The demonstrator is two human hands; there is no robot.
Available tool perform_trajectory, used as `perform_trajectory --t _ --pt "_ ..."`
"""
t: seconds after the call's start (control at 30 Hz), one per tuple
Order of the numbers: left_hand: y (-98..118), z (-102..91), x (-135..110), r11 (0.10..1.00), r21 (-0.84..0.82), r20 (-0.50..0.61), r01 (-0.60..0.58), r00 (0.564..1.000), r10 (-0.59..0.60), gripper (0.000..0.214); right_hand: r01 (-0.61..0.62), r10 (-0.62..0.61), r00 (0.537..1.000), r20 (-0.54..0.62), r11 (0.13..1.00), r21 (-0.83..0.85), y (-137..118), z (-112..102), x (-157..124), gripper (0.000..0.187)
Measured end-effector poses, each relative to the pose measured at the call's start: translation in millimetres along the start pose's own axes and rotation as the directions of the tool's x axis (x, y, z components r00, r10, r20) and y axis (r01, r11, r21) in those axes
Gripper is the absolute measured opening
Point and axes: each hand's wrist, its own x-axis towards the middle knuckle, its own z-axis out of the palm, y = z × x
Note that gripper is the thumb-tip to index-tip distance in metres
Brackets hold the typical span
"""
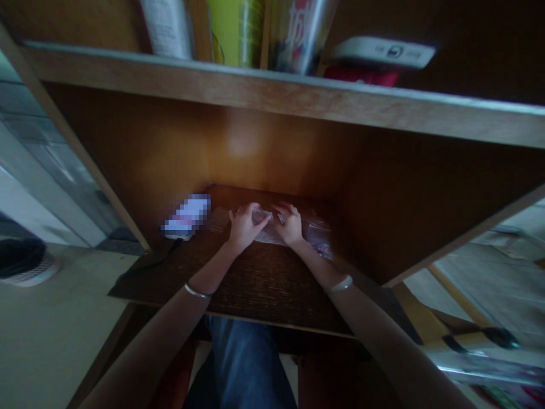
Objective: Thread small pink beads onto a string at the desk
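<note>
On a dark wooden desk (255, 284) inside a cabinet recess, both my hands work close together. My left hand (243, 225) and my right hand (290, 224) are closed in a pinch on a small clear plastic bag (268, 230) that lies between them. More clear plastic packets (319, 233) lie on the desk just right of my right hand. Each wrist wears a thin bangle.
A blurred phone-like object (187, 216) with a dark cable lies left of my hands. A wooden shelf (272, 91) overhead carries books, a can and a white device. Cabinet side walls close in left and right. My blue-jeaned legs are below the desk edge.
</note>
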Motion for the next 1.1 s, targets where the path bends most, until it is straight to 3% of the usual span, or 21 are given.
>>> perform_trajectory --t 0.07,0.2,0.37,0.6,0.7,0.8,0.93,1.0,1.1 --pt "0.1 0.1 0.5 0.999 -0.010 -0.023 0.033 0.999 -0.033 0.029 -0.021 0.026 0.994 0.108 0.999 -0.045 3.0 1.8 -0.3 0.026" --pt "0.5 -0.7 2.0 0.995 -0.021 -0.067 0.100 0.993 -0.101 0.029 0.068 -0.043 0.969 0.244 0.993 -0.096 -2.5 2.3 -3.7 0.028" --pt "-0.1 -0.5 2.7 0.993 -0.030 -0.092 0.114 0.989 -0.116 0.032 0.104 -0.049 0.952 0.303 0.980 -0.168 -10.1 3.4 -6.7 0.027" --pt "1.0 -1.2 2.6 0.992 -0.028 -0.084 0.124 0.988 -0.126 0.030 0.036 -0.010 0.956 0.293 0.996 -0.082 -5.0 3.2 -3.7 0.019" --pt "1.3 -1.9 2.7 0.992 -0.020 -0.079 0.126 0.989 -0.127 0.031 0.020 -0.006 0.976 0.218 0.998 -0.062 -4.1 2.5 -2.3 0.017" --pt "1.3 -2.2 2.0 0.996 -0.002 -0.060 0.093 0.994 -0.093 0.029 0.010 -0.010 1.000 0.016 1.000 0.023 -1.7 0.1 0.8 0.016" --pt "1.0 -2.2 0.3 0.999 0.046 0.014 0.016 1.000 -0.017 0.028 0.015 0.032 0.961 -0.274 0.985 0.169 -1.9 -6.4 4.4 0.024" --pt "1.0 -2.1 -0.3 0.998 0.055 0.033 -0.024 0.999 0.022 0.031 0.053 0.009 0.956 -0.294 0.978 0.202 -6.2 -9.2 4.0 0.026" --pt "1.2 -2.0 -0.7 0.997 0.064 0.050 -0.051 0.998 0.048 0.033 0.143 -0.099 0.975 -0.200 0.965 0.219 -15.4 -10.9 0.7 0.025"
